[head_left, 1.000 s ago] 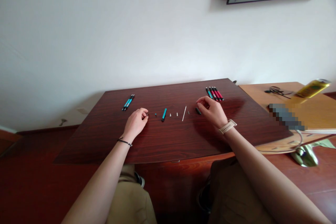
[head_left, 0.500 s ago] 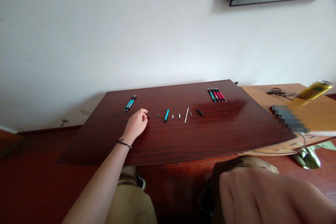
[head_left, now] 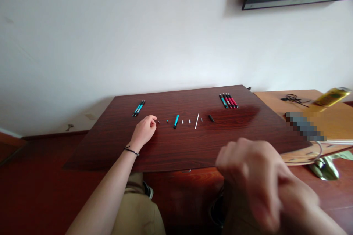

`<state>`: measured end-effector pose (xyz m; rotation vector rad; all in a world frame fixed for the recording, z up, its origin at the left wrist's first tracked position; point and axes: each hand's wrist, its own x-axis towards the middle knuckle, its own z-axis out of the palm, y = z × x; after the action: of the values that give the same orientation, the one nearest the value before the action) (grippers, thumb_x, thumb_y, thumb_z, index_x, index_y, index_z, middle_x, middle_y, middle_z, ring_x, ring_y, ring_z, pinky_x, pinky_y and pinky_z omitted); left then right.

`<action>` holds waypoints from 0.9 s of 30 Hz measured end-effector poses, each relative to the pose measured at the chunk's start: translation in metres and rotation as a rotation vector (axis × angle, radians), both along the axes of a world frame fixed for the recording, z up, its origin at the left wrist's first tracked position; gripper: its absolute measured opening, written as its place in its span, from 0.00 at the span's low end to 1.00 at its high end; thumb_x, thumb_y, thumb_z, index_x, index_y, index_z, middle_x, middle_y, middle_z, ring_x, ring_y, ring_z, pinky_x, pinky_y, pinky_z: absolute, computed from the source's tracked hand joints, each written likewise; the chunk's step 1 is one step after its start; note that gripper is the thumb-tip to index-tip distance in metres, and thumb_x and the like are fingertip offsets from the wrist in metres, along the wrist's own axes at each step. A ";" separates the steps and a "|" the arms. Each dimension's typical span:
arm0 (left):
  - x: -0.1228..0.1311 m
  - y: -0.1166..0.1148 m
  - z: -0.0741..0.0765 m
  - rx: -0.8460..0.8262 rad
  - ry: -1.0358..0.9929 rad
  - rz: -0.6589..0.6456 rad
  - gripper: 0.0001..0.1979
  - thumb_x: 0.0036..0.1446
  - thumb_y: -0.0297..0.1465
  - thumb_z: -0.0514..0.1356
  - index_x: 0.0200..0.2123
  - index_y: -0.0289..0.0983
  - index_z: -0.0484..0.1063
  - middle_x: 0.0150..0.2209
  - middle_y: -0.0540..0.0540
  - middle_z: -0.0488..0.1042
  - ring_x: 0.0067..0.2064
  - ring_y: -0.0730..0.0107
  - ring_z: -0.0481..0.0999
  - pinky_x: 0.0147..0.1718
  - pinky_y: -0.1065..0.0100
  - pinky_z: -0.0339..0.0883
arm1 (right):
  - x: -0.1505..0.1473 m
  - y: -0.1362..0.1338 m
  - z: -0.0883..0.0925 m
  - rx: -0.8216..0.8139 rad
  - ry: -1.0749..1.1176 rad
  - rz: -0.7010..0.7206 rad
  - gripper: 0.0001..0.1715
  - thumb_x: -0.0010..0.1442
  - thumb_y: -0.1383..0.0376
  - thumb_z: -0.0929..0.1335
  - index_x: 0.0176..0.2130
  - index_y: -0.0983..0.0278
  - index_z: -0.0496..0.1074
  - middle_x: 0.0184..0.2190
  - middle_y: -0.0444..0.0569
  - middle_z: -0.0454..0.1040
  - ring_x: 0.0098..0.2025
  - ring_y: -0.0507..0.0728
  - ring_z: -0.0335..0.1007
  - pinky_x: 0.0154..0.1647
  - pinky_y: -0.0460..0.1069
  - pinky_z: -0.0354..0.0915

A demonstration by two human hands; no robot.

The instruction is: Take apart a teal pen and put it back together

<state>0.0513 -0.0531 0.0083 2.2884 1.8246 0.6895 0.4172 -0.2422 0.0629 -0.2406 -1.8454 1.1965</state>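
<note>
My left hand [head_left: 143, 130], with a dark bracelet at its wrist, rests on the dark wood table [head_left: 171, 154]. Its fingers are loosely curled and the index finger reaches out beside a tiny spring-like part [head_left: 159, 122]; nothing shows in its grasp. To its right lie, in a row, a small teal-topped piece [head_left: 167, 121], a teal pen barrel [head_left: 176, 121], two small white pieces [head_left: 182, 122], a white refill [head_left: 197, 120], a small grey spring [head_left: 201, 119] and a black grip piece [head_left: 211, 118]. My right hand [head_left: 253, 172] hangs blurred before the table's front edge, fingers bent and partly hidden.
Two teal pens [head_left: 138, 108] lie at the table's back left. Several teal and red pens [head_left: 228, 101] are lined up at the back right. A lighter side table [head_left: 336, 121] holds a yellow can [head_left: 332, 96], a black cable [head_left: 293, 98] and a pixelated object [head_left: 305, 126].
My right hand has risen from the lower right corner toward the table's front edge, turning as it moves. My left hand stays beside the tiny part. The view has shifted slightly.
</note>
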 end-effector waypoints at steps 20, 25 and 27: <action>-0.001 0.004 -0.008 0.005 0.007 -0.070 0.11 0.66 0.29 0.60 0.50 0.43 0.77 0.41 0.46 0.79 0.43 0.61 0.80 0.45 0.63 0.71 | 0.050 0.178 -0.075 -0.077 -0.795 -1.080 0.17 0.67 0.54 0.70 0.50 0.60 0.76 0.37 0.48 0.79 0.39 0.59 0.76 0.42 0.52 0.66; 0.000 0.005 -0.010 0.021 0.000 -0.094 0.09 0.68 0.33 0.60 0.49 0.43 0.78 0.41 0.46 0.78 0.42 0.62 0.79 0.44 0.63 0.70 | 0.046 0.187 -0.081 -0.033 -0.922 -1.095 0.21 0.68 0.52 0.71 0.54 0.62 0.76 0.43 0.51 0.79 0.43 0.61 0.76 0.47 0.53 0.67; 0.000 0.006 -0.010 0.023 -0.011 -0.102 0.09 0.69 0.33 0.60 0.49 0.43 0.78 0.41 0.46 0.78 0.42 0.62 0.79 0.44 0.63 0.71 | 0.045 0.189 -0.082 -0.031 -0.947 -1.093 0.21 0.68 0.52 0.71 0.55 0.62 0.76 0.44 0.52 0.79 0.44 0.61 0.77 0.47 0.53 0.68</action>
<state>0.0510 -0.0474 -0.0021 2.3682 1.6900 0.7086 0.4623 -0.0530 -0.0190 -1.7989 -1.8966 0.2910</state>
